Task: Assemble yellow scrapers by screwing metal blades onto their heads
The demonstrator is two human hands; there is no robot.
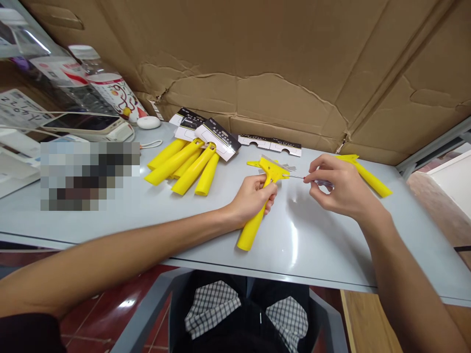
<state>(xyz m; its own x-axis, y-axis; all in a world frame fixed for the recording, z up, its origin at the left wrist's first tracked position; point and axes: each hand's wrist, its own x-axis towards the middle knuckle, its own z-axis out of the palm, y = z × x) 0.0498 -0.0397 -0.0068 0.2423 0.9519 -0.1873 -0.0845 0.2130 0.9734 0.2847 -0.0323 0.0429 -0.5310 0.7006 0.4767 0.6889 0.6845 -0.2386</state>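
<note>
My left hand [256, 198] is wrapped round the handle of a yellow scraper [252, 230], just below its wide head, where a metal blade shows along the top. The handle's lower end points toward the table's front edge. My right hand [331, 186] pinches a thin screwdriver [294, 176] by its clear handle. The screwdriver's tip touches the right side of the scraper's head, at a screw. Flat metal pieces [290, 168] lie on the table behind the head.
Several yellow handles with black-and-white cards [218, 139] lie left of centre. Another yellow scraper [371, 180] lies at the right. Behind stand cardboard [257, 49] and card strips [270, 144]. Bottles [114, 93] and a phone [86, 122] are at the back left.
</note>
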